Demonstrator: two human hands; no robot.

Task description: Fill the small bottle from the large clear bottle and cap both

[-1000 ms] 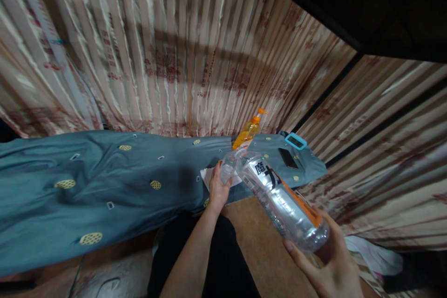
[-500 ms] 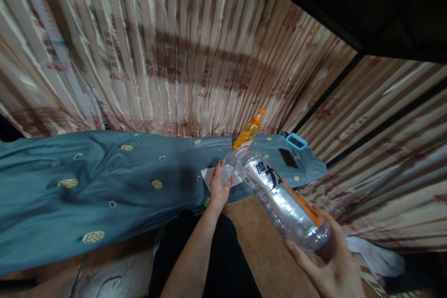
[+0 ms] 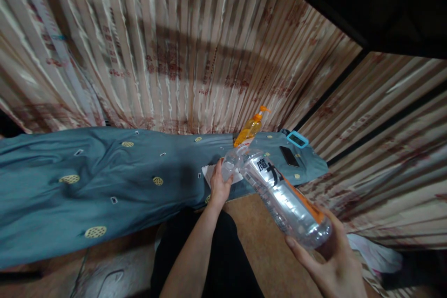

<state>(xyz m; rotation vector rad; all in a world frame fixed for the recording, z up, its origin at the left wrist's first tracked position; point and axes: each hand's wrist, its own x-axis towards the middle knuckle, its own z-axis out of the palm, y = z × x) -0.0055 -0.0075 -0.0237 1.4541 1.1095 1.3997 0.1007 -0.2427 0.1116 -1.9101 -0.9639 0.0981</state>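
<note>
My right hand [image 3: 331,258] is wrapped round the base of a large clear plastic bottle [image 3: 282,195] with a silver and orange label. The bottle is tilted, its neck lower in height or farther from me; its mouth meets the rim of a small clear cup [image 3: 230,162]. My left hand [image 3: 220,184] grips that cup over the front edge of the cloth. Whether liquid is flowing between the two I cannot make out. Under the cup lies a white paper sheet [image 3: 208,172]. Behind the bottle's neck stands an orange pump bottle [image 3: 249,130].
A blue-green patterned cloth [image 3: 132,163] covers the long surface ahead. A dark phone [image 3: 289,156] and a blue-framed device [image 3: 297,139] lie at its right end. Pleated curtains [image 3: 195,56] hang behind it. Below, my dark-clothed legs [image 3: 223,260] are above a brown floor.
The camera view has shifted slightly. Both hands keep their hold, and the bottle stays tilted with its mouth at the cup.
</note>
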